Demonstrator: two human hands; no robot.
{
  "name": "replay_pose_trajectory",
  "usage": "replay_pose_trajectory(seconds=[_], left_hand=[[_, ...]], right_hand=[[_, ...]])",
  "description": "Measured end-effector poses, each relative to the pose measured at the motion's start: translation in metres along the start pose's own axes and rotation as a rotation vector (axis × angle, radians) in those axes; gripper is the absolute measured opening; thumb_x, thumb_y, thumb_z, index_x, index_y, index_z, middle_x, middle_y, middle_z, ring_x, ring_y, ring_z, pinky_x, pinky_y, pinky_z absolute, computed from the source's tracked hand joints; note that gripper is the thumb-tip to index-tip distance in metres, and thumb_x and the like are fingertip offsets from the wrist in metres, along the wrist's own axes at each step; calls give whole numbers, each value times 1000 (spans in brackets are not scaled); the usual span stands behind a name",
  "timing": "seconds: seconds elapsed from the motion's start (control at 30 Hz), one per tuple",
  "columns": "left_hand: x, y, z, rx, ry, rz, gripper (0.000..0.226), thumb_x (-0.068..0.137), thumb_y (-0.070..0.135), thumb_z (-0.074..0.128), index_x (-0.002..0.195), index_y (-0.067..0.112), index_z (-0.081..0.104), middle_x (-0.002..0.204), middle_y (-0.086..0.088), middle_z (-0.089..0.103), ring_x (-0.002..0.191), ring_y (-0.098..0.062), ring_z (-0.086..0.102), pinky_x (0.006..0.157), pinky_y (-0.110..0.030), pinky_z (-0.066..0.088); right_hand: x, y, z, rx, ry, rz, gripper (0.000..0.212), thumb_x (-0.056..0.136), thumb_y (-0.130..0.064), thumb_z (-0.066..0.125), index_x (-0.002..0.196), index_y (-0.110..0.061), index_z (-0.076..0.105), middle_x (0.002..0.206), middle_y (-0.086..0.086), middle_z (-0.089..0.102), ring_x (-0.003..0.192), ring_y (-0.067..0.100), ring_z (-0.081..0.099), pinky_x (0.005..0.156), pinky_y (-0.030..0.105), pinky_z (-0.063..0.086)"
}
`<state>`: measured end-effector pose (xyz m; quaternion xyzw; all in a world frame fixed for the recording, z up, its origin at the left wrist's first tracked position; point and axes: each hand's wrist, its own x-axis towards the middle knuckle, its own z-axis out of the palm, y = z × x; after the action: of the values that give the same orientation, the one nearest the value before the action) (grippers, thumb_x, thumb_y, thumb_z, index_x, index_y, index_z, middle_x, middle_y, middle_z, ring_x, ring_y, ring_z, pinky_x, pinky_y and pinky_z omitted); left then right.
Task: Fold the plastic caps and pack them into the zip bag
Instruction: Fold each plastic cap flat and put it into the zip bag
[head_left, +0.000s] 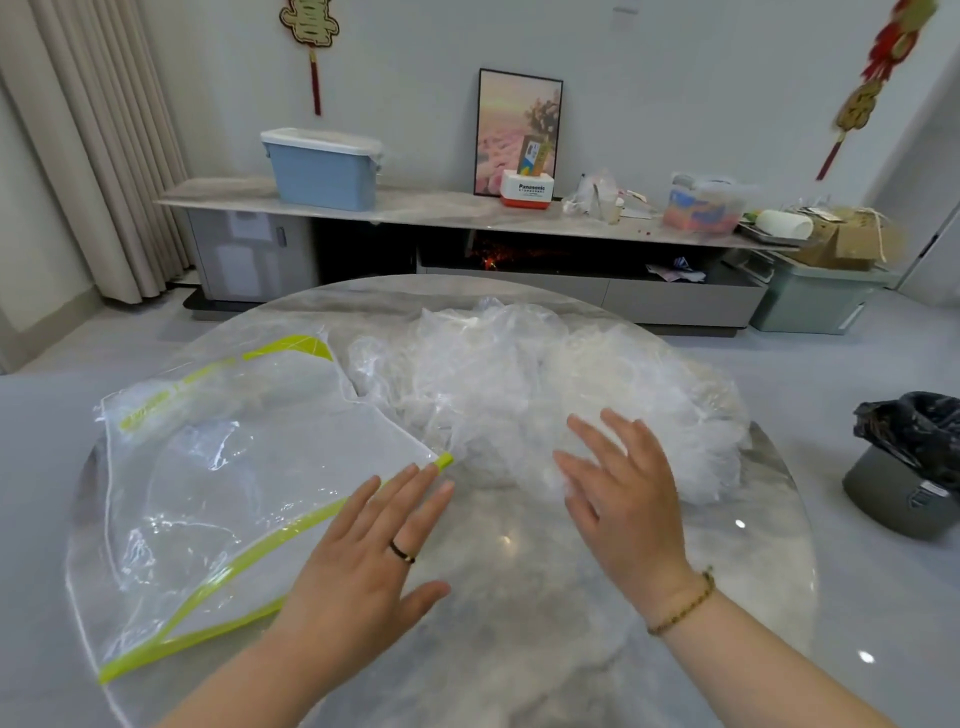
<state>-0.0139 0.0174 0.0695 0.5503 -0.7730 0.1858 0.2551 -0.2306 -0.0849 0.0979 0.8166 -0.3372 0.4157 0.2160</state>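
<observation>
A clear zip bag (249, 467) with a yellow-green zip strip lies flat on the left half of the round marble table (519, 571). A loose heap of clear plastic caps (519, 384) fills the far middle and right of the table. My left hand (369, 551), wearing a dark ring, hovers open with its fingertips at the bag's near right corner. My right hand (623, 488), with a bead bracelet at the wrist, is spread open at the near edge of the heap, its fingers over the caps. Neither hand holds anything.
A grey bin lined with a black bag (909, 467) stands on the floor to the right. Behind the table runs a low cabinet (467, 213) carrying a blue lidded box (324, 169), a framed picture and clutter. Curtains hang at the far left.
</observation>
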Motion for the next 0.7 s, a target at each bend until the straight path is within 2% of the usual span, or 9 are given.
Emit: replay_pose_trajectory(seconds=[0.1,0.17,0.23,0.33,0.4,0.47,0.5,0.57,0.7], left_hand=[[-5,16,6,-54,35,58,79,86,50,40,149,18,3,143,-5,31,143,-7,3,114,-29,12],[-10,24,11,-72,6,102,89,76,44,49,149,17,6,144,-4,30,143,-8,6,112,-31,16],[-15,33,19,-49,-68,165,84,71,40,54,145,15,23,138,-4,41,141,-13,16,110,-31,16],[-25,41,32,-6,-162,244,46,67,29,47,108,19,67,112,1,67,117,-17,47,109,-30,12],[-27,40,37,4,-231,205,42,66,24,37,82,24,76,94,8,72,99,-11,63,110,-27,8],[-26,38,40,-15,-248,168,42,65,23,35,71,28,76,85,13,72,83,-5,69,110,-22,11],[-26,37,42,-34,-253,158,42,64,22,35,69,29,75,82,15,72,77,-2,69,106,-20,19],[-24,37,41,-76,-267,145,40,64,21,35,65,30,74,78,17,71,69,-1,68,85,-17,33],[-20,36,33,-78,-299,136,37,67,22,36,55,28,71,60,21,65,50,0,60,59,-14,34]], right_hand=[[-36,-12,-13,104,-91,-128,46,97,-22,30,82,-13,73,101,5,71,106,23,49,102,35,29],[-55,-19,-18,128,-165,-199,28,89,-19,39,91,-20,66,97,0,71,102,18,49,97,33,34],[-73,-28,-22,149,-243,-233,16,84,-26,42,96,-26,52,94,-6,71,98,12,48,93,29,35],[-92,-36,-25,172,-398,-255,24,73,-36,43,96,-29,44,92,-12,70,94,5,47,91,26,36],[-100,-37,-29,180,-480,-285,29,72,-39,44,100,-29,45,95,-12,69,95,4,47,91,23,37],[-104,-34,-31,168,-534,-274,35,70,-39,43,103,-28,45,100,-12,67,99,5,47,91,21,42],[-105,-31,-33,152,-550,-243,39,67,-38,44,104,-28,45,101,-12,67,100,5,47,92,21,43],[-104,-24,-34,155,-565,-147,41,64,-35,46,104,-27,49,101,-12,67,100,4,46,92,20,41],[-111,-13,-32,235,-593,-2,30,69,-30,43,83,-26,69,92,-10,70,93,4,50,79,15,46]])
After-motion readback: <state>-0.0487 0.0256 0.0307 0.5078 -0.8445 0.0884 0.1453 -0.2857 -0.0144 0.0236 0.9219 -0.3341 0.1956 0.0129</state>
